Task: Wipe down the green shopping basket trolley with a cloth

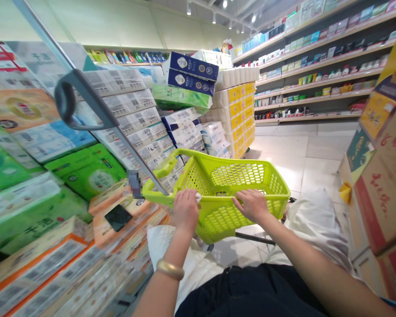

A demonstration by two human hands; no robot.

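Observation:
A lime-green plastic shopping basket (244,215) with perforated walls stands in front of me, with nothing seen inside it. My left hand (186,209) is closed at the basket's near left corner. A small white tissue-like scrap (198,197) pokes out beside its fingers. Over the near rim, my right hand (252,204) has its fingers curled, with the thumb on the outer side. From the basket's left end, a metal pull rod with a dark grey handle (90,125) rises at a slant.
Stacked tissue packs (125,101) fill the left side. A dark phone (118,217) lies on an orange pack. Cardboard cartons (376,189) line the right, and shelves of goods (317,66) stand behind. My legs in white trousers (313,220) flank the basket on the tiled floor (280,145).

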